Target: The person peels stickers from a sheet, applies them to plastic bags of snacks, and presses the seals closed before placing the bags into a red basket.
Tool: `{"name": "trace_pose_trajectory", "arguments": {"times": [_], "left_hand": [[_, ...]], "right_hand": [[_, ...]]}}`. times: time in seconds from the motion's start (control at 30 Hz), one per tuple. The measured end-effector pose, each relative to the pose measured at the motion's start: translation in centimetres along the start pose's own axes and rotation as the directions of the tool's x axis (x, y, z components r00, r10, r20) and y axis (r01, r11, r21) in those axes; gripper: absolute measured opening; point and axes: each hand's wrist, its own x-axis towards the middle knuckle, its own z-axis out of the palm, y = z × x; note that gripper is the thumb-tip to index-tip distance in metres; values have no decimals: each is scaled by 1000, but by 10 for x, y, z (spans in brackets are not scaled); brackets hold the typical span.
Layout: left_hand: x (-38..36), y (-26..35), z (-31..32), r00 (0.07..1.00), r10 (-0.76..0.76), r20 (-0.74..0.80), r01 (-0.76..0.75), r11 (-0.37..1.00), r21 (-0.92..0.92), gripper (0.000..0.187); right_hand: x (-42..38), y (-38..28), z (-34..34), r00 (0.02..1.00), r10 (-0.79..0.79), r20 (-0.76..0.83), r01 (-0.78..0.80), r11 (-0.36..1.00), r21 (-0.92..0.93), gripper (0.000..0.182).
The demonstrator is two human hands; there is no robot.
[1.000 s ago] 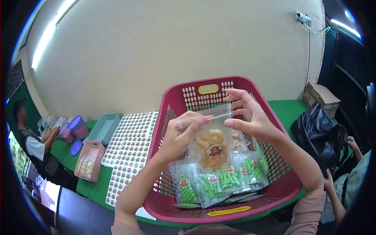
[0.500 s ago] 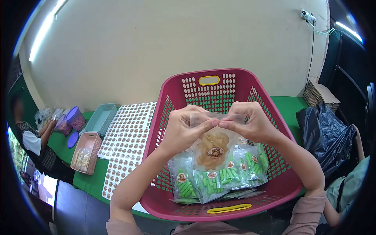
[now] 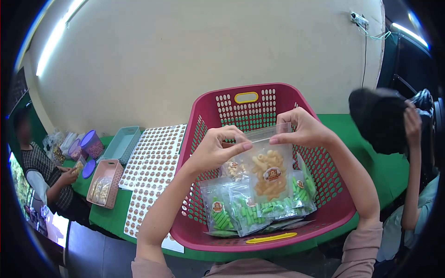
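Note:
A clear zip pouch of pale yellow snacks [image 3: 269, 167] with a round brown label hangs upright over the maroon basket [image 3: 199, 238]. My right hand [image 3: 301, 129] pinches the pouch's top edge at its right corner. At the top left corner, my left hand [image 3: 220, 147] has thumb and fingers closed on the pouch's edge. Below, inside the basket, lie several pouches of green snacks [image 3: 221, 215], and a pouch of pale snacks [image 3: 235, 169] shows behind the held one.
Sticker sheets [image 3: 153, 162] lie left of the basket on the green table [image 3: 336, 127]. Beyond are a pink basket [image 3: 110, 187], a teal basket [image 3: 122, 143] and purple-lidded tubs [image 3: 92, 144]. One person [image 3: 34, 162] stands left; another's hand [image 3: 411, 124] holds a black bag [image 3: 380, 118] at right.
The held pouch has shifted right and turned slightly, and my hands are farther apart. At right, the black bag has been lifted off the table, and the cardboard stack no longer shows.

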Motion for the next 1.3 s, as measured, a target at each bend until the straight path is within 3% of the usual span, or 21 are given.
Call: {"name": "trace_pose_trajectory", "arguments": {"times": [0.13,0.2,0.33,0.4,0.43,0.47,0.53,0.6,0.67,0.7,0.77,0.8,0.87,0.9,0.93,1.03,1.1,1.2,1.23,1.27,1.3], "left_hand": [[-1,-1,1,996,-63,-64,66,997,35,14],[-1,2,1,988,-98,-120,109,990,86,11],[-4,-1,4,978,-26,-208,57,988,146,15],[-4,3,11,889,20,-457,22,996,86,27],[-6,5,11,874,6,-486,68,989,134,42],[-7,6,13,873,15,-487,60,989,139,42],[-8,8,21,924,55,-377,-37,998,54,55],[-11,3,35,958,73,-278,-87,995,-40,84],[-14,0,42,953,204,-223,-190,978,82,77],[-14,0,41,953,204,-225,-189,978,84,77],[-11,2,37,972,-22,-234,-40,966,-256,57],[-9,-1,29,973,-24,-231,-36,967,-254,57],[-6,-8,12,973,-172,-154,104,922,-373,42],[-4,-5,14,963,-93,-253,19,960,-278,41],[-4,-1,12,963,-90,-253,17,961,-277,41],[-6,5,9,976,-81,-202,26,964,-264,41],[-9,7,12,982,-121,-143,85,968,-238,38],[-11,6,20,993,-87,-75,58,943,-326,34],[-11,8,21,990,-128,-66,97,930,-355,29],[-9,6,23,990,-130,-62,100,930,-354,29],[-8,4,25,996,-32,-80,11,968,-249,27]], "right_hand": [[-3,6,-6,997,-12,81,8,999,46,17],[-4,3,-5,998,48,30,-47,998,-39,16],[-6,-8,2,999,4,-33,-10,983,-182,13],[-4,-3,8,945,-194,-265,132,963,-236,20],[-4,-4,11,927,-142,-348,90,983,-161,18],[-4,-5,13,925,-150,-350,96,981,-167,18],[-5,-10,17,880,-47,-473,98,992,83,14],[-5,-10,28,898,-184,-401,196,980,-10,11],[-11,-28,44,902,-333,-273,288,938,-193,20],[-12,-25,53,931,-280,-236,252,957,-142,22],[-12,-19,62,967,-168,-190,172,985,4,23],[-10,-17,59,967,-167,-192,172,985,7,23],[-8,-14,46,931,-296,-214,267,951,-152,24],[-4,-10,44,897,-286,-337,258,958,-127,28],[-3,-10,39,873,-222,-435,192,975,-113,32],[-5,-4,31,874,-113,-472,92,994,-66,42],[-4,-1,29,990,-6,-140,54,940,336,56],[-5,-8,39,994,-76,78,55,969,241,44],[-6,-15,42,999,-18,29,10,964,267,32],[-5,-13,40,1000,-17,26,9,963,270,32],[-5,-10,35,1000,-27,7,24,970,240,30]]}}
